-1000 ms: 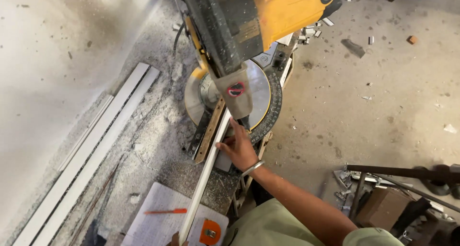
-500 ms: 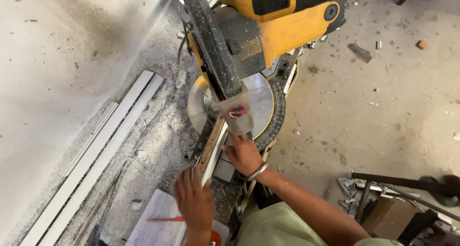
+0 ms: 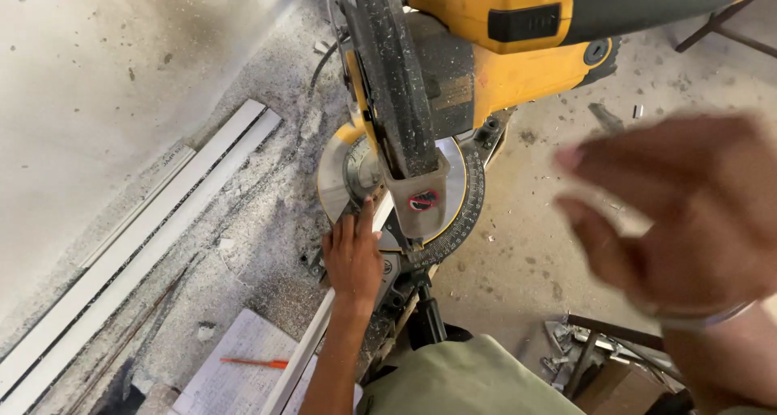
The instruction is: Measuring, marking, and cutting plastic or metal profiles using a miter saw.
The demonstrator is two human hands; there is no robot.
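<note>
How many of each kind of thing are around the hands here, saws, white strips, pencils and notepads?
Mitre saw, yellow and black: 1
White strip: 3, one under the left hand running down, two on the floor
Orange pencil: 1
Notepad: 1
Total: 6
The right hand is raised, blurred, holding nothing.

Dusty concrete floor (image 3: 97, 83) carries the yellow miter saw (image 3: 453, 83), white trim strips (image 3: 137, 245), a paper sheet (image 3: 235, 366) with an orange pencil (image 3: 252, 362), possibly metal scraps (image 3: 566, 346).

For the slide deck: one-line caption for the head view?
Left hand flat on yellow mitre saw's round metal table; blurred right hand raised.
</note>
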